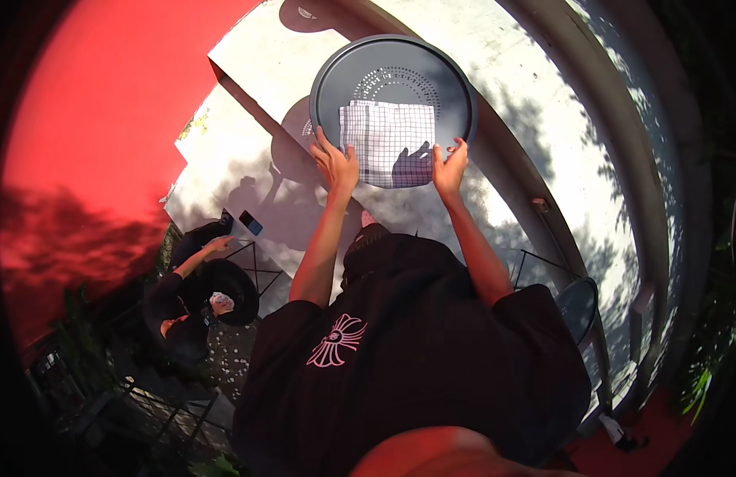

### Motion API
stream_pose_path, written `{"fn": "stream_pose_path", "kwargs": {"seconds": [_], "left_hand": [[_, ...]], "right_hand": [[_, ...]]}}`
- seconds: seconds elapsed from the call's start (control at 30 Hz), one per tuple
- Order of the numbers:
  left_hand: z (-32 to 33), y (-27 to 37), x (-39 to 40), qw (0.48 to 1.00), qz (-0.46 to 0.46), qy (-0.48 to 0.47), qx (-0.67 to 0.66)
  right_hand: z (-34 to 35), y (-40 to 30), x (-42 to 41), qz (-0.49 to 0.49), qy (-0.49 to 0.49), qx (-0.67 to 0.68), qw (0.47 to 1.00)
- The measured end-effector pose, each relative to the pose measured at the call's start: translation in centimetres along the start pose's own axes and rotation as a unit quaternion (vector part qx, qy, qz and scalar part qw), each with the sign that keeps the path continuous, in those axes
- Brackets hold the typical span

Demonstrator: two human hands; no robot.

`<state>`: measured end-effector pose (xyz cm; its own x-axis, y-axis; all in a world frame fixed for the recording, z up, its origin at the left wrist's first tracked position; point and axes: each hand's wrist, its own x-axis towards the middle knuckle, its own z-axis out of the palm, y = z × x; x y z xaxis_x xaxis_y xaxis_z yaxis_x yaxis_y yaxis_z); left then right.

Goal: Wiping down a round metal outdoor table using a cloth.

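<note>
A round grey metal tabletop (332,89) with a raised rim and rings of small holes is in front of me. On its near half lies a folded white cloth (377,128) with a dark check pattern. My left hand (338,166) is at the cloth's left edge, fingers spread over the rim and thumb pointing up along the fabric. At the cloth's right edge is my right hand (450,168), thumb and fingers apart. A hand-shaped shadow falls on the cloth. Whether either hand touches the cloth or rim is unclear.
At the left a person (186,298) in dark clothes sits by a dark round table (245,292), one hand near a white item (221,303). A phone (250,222) lies beyond. Another round grey table (576,307) stands by my right side. A concrete step edge (523,155) curves along the right.
</note>
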<state>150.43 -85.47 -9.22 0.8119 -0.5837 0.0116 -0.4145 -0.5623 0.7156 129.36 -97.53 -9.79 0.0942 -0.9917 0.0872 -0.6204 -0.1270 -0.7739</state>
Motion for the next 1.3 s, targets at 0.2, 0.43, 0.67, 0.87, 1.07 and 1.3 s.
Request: {"fn": "stream_pose_path", "kwargs": {"seconds": [0.2, 0.43, 0.67, 0.87, 1.07, 1.3], "left_hand": [[6.1, -5.4, -0.5, 0.961, -0.206, -0.032, -0.183], [5.5, -6.5, -1.2, 0.933, -0.229, -0.008, -0.276], [2.5, -4.2, -3.2, 0.848, -0.322, 0.000, -0.420], [1.6, -6.7, -6.7, 0.866, -0.311, 0.043, -0.389], [2.0, -4.2, -6.5, 0.888, -0.270, -0.005, -0.373], [3.8, -3.3, -5.6, 0.880, -0.296, -0.025, -0.371]], "right_hand": [[9.3, -3.3, -1.6, 0.106, -0.206, -0.083, 0.969], [14.0, 1.6, 15.4, -0.062, -0.039, -0.341, 0.937], [24.6, -10.1, 12.7, -0.427, -0.168, -0.267, 0.847], [11.9, -4.8, -0.9, -0.396, -0.326, -0.207, 0.833], [3.5, 4.5, 8.1, -0.228, -0.175, -0.305, 0.908], [19.2, -2.5, 21.5, -0.210, -0.048, -0.331, 0.919]]}}
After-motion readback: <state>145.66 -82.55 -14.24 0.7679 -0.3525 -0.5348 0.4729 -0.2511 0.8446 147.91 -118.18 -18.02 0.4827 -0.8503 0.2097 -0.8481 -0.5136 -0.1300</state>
